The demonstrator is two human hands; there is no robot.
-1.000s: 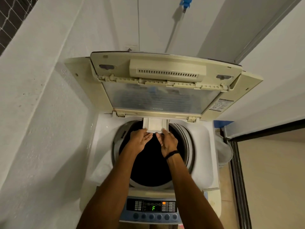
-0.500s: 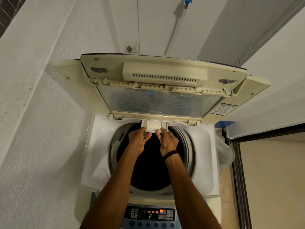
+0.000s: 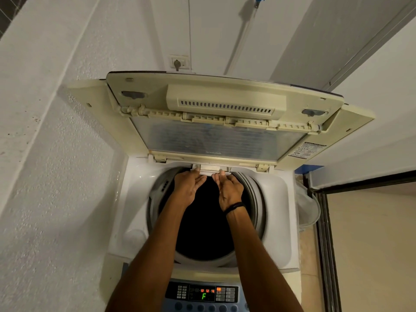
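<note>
Head view. I read the left hand (image 3: 189, 188) as flat, fingers straight, tips pressing the drawer (image 3: 210, 170) front, gripping nothing. The right hand (image 3: 229, 190) is the same, with extended fingers on the drawer's edge. The drawer sits at the washing machine's (image 3: 135, 199) back rim, just under the raised lid (image 3: 225, 136). The tub (image 3: 202, 233) interior is dark and I cannot tell its contents.

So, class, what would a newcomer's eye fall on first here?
The left hand and right hand touch a small white drawer at the far rim of the dark drum, mid-frame. Above them stands the raised yellowed lid; at the bottom edge a green F glows on the control panel.
</note>
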